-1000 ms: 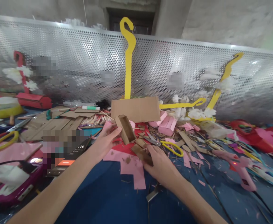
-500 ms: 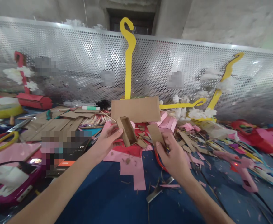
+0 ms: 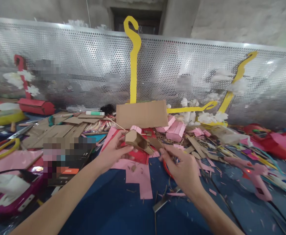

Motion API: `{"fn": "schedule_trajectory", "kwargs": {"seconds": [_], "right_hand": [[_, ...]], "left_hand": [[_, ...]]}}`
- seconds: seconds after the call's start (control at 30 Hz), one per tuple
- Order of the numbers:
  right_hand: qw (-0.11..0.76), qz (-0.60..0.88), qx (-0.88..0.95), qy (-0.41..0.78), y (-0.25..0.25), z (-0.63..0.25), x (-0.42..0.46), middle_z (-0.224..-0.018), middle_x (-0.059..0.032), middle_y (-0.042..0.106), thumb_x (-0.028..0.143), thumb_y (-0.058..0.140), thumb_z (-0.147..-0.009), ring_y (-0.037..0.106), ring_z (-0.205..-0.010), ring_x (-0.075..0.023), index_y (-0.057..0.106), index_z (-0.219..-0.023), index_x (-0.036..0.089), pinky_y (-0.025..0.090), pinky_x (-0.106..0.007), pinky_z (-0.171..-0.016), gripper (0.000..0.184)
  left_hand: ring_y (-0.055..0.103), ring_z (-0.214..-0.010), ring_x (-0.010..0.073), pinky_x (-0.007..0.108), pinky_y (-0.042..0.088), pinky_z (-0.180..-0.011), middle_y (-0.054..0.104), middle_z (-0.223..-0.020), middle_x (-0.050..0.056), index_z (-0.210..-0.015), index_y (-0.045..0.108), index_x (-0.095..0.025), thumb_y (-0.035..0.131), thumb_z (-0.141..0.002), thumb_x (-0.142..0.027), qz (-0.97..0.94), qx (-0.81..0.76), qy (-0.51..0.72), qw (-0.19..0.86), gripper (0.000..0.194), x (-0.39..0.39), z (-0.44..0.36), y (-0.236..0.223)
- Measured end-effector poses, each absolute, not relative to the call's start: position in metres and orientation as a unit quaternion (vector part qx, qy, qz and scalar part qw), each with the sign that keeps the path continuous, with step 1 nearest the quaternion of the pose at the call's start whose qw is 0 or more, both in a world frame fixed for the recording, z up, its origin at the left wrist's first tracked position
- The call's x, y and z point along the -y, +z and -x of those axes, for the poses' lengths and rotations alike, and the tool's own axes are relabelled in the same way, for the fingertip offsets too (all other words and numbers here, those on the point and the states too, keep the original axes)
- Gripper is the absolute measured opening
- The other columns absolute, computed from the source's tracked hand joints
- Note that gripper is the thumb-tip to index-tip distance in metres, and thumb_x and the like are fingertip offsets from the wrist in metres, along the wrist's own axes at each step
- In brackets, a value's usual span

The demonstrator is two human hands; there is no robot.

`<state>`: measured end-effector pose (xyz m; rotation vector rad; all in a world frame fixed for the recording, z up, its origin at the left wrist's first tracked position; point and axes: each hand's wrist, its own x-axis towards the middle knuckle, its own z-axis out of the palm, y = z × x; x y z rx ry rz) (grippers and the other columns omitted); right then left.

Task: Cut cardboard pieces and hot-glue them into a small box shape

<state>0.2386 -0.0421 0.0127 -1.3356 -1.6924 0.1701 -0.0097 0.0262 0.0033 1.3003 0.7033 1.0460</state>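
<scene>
My left hand [image 3: 115, 148] grips a small open cardboard box [image 3: 131, 137] between thumb and fingers. Its closed, angular end faces me and its hollow side points to the right. In my right hand [image 3: 179, 160] a flat cardboard strip [image 3: 155, 143] is pinched, its far end close to the box's open side; whether they touch I cannot tell. Beneath both hands lie a red sheet [image 3: 141, 156] and pink paper [image 3: 139, 176] on the blue table. Behind them a larger cardboard panel [image 3: 141, 114] stands upright.
At the right lies a pink glue gun [image 3: 252, 173] with a lit red light. A metal blade-like tool [image 3: 163, 202] rests below my right hand. A purple power strip [image 3: 13, 205] sits at the left. A tall yellow hook shape [image 3: 133, 65] rises before the perforated metal screen [image 3: 84, 65].
The small box has been turned in my left hand, so its closed end now faces me. My right hand has tilted the strip flatter and brought it nearer the box.
</scene>
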Motion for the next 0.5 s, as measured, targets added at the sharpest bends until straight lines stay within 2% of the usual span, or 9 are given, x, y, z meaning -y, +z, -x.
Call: {"fn": "schedule_trajectory", "kwargs": {"seconds": [0.1,0.2,0.33,0.4,0.5], "right_hand": [[0.461,0.517,0.709,0.129,0.0151,-0.2353,0.0432,-0.116,-0.0078,0.076,0.038,0.053,-0.101,0.071,-0.104,-0.0251,0.069,-0.127,0.022,0.053,-0.035,-0.09,0.034],[0.455,0.495,0.717,0.184,0.0168,-0.2326,0.0467,-0.124,-0.0095,0.073,0.041,0.048,-0.104,0.068,-0.113,-0.0261,0.064,-0.133,0.021,0.052,-0.036,-0.096,0.039],[0.427,0.481,0.734,0.219,0.0147,-0.2308,0.0501,-0.115,-0.0077,0.074,0.039,0.052,-0.102,0.069,-0.098,-0.0238,0.066,-0.128,0.023,0.054,-0.034,-0.085,0.034],[0.42,0.479,0.735,0.231,0.0119,-0.2299,0.0496,-0.108,-0.0066,0.074,0.036,0.054,-0.101,0.068,-0.088,-0.0216,0.067,-0.123,0.023,0.053,-0.032,-0.077,0.029],[0.437,0.466,0.723,0.263,0.0078,-0.2285,0.0473,-0.1,-0.005,0.072,0.031,0.051,-0.101,0.066,-0.085,-0.0197,0.064,-0.116,0.023,0.052,-0.03,-0.075,0.022]], "left_hand": [[0.07,-0.111,0.0299,0.042,0.059,-0.087,0.065,-0.129,0.01,-0.121,0.051,-0.028,0.078,-0.082,-0.018,-0.539,-0.285,0.457,0.648,0.048,-0.0225,0.0066,0.0072],[0.071,-0.111,0.0307,0.046,0.054,-0.096,0.066,-0.13,0.011,-0.112,0.054,-0.024,0.073,-0.08,-0.014,-0.496,-0.246,0.454,0.698,0.038,-0.0229,0.0064,0.0102],[0.072,-0.105,0.0329,0.049,0.058,-0.088,0.071,-0.116,0.01,-0.102,0.06,-0.021,0.069,-0.085,-0.029,-0.445,-0.211,0.447,0.747,0.021,-0.028,0.0076,0.0094],[0.072,-0.105,0.0322,0.047,0.059,-0.084,0.072,-0.111,0.011,-0.103,0.062,-0.02,0.066,-0.092,-0.041,-0.449,-0.237,0.455,0.731,0.024,-0.0302,0.0074,0.0074],[0.071,-0.102,0.0306,0.042,0.06,-0.077,0.07,-0.118,0.014,-0.107,0.063,-0.02,0.064,-0.094,-0.049,-0.472,-0.275,0.467,0.696,0.032,-0.0316,0.0067,0.004]]}}
